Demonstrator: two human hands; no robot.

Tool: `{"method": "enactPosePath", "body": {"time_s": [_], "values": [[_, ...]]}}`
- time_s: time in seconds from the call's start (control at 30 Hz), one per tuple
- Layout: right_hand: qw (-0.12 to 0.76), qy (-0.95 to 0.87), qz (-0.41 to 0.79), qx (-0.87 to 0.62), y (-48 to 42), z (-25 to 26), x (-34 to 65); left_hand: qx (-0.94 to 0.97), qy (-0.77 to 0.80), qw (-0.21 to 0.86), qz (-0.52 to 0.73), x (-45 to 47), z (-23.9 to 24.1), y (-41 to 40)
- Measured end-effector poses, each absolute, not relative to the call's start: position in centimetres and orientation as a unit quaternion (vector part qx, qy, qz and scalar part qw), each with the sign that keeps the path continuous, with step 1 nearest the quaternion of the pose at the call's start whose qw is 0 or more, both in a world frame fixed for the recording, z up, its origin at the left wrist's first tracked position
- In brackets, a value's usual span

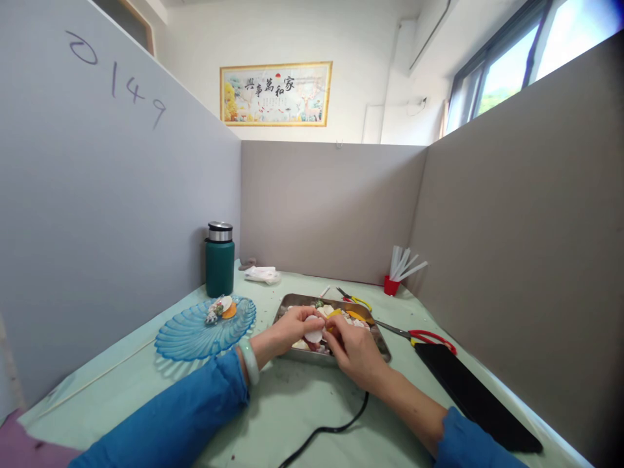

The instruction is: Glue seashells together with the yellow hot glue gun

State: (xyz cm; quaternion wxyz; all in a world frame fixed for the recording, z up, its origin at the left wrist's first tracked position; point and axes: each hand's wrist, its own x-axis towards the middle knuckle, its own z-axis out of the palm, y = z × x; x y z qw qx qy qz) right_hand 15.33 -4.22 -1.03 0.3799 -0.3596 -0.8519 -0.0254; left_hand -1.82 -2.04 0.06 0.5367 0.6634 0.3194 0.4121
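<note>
My left hand [298,327] pinches a thin white round disc [314,330] above the front part of a metal tray [314,356]. Close against it, my right hand [355,344] has its fingertips pressed together at the disc's right edge; whatever they grip is too small to make out. Below both hands, the tray holds many small white, yellow and pinkish pieces, partly hidden by the fingers. To the left, a blue scalloped plate [188,331] carries a small cluster with a white disc [227,303], an orange disc [229,311] and some speckled bits.
Red-handled scissors [431,338] lean at the tray's right, near a black flat case [472,393]. Yellow-handled pliers [358,300] lie behind. A green bottle [220,263], a white packet [263,275] and a red cup of white sticks [391,285] stand farther back. A black cable [331,429] crosses the front.
</note>
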Motion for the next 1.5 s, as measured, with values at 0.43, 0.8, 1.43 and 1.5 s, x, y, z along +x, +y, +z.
{"method": "enactPosePath", "body": {"time_s": [0.43, 0.8, 1.43, 1.5], "values": [[0.421, -0.826, 0.005, -0.375, -4.16, -0.85, 15.26, 0.66, 0.301, 0.549, 0.415, -1.94, 0.11, -2.1], [0.445, -0.808, -0.007, -0.386, -4.41, -0.87, 15.07, 0.651, 0.299, 0.557, 0.42, -1.88, 0.03, -2.03], [0.434, -0.815, -0.029, -0.384, -4.08, -1.08, 15.07, 0.665, 0.307, 0.523, 0.436, -1.95, 0.45, -2.45], [0.436, -0.813, -0.031, -0.385, -4.14, -1.03, 15.07, 0.666, 0.307, 0.522, 0.436, -1.95, 0.5, -2.46]]}}
